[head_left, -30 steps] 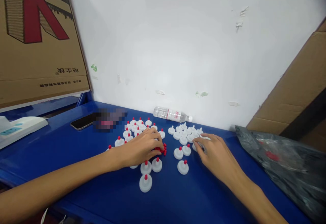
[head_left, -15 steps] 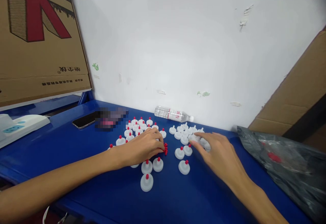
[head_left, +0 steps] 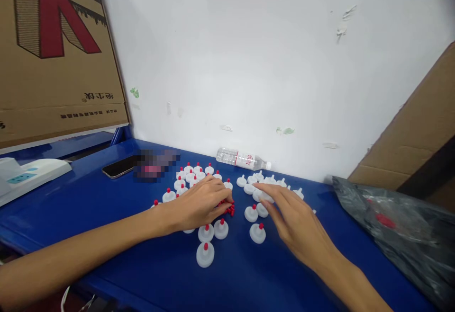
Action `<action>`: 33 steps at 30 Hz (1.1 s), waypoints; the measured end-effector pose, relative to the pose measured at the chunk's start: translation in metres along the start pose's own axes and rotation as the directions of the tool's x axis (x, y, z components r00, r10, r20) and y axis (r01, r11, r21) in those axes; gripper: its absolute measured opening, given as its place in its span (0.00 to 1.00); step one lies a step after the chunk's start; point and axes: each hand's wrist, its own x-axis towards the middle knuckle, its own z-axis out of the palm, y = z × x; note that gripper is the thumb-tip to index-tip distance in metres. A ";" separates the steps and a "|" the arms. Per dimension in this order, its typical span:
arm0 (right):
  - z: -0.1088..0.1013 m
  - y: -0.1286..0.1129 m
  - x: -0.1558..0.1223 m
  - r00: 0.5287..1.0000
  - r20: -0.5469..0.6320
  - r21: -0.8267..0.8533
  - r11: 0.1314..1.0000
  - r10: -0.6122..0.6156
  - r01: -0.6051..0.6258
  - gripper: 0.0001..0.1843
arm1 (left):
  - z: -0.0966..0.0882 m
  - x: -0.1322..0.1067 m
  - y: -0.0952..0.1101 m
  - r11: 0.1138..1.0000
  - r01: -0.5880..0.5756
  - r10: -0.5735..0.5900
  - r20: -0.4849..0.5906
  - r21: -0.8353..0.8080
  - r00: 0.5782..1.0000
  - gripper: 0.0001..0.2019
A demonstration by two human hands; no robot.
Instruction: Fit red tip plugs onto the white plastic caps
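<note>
My left hand bends over a small heap of red caps, its thumb and fingertips pinched together at the heap. A red cap seems to be between them, though the fingers partly hide it. My right hand is over the white round pieces with thin spouts, thumb and fingers apart around one white disc; whether it grips this disc is unclear. Capped white pieces stand around my left hand, each with a red tip. Another capped piece stands left of my right wrist.
A clear plastic bottle lies along the wall. On the left are a phone and a white power strip. A grey plastic bag covers the right edge of the blue table. A printed carton stands at upper left.
My right hand has moved left over the white pieces, uncovering some at its right. My left fingertips have shifted slightly up and right at the red caps.
</note>
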 end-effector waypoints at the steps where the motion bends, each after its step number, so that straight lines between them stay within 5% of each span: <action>1: 0.001 -0.001 -0.001 1.000 0.002 0.014 1.000 -0.025 0.025 0.23 | 0.001 0.000 -0.001 1.000 -0.014 0.015 -0.015 0.011 1.000 0.02; 8: 0.003 -0.007 -0.003 0.993 -0.055 0.073 0.992 -0.104 0.107 0.30 | -0.003 0.001 -0.003 0.992 -0.104 0.113 -0.158 0.067 0.981 0.07; 18: -0.002 -0.023 0.001 0.961 -0.135 0.058 0.966 -0.242 0.251 0.23 | -0.011 0.001 0.013 0.966 -0.247 0.257 -0.291 0.071 0.922 0.11; 33: -0.004 -0.039 0.003 0.903 -0.320 0.034 0.949 -0.287 0.314 0.19 | -0.008 0.004 0.017 0.985 -0.170 0.159 -0.282 -0.013 0.946 0.09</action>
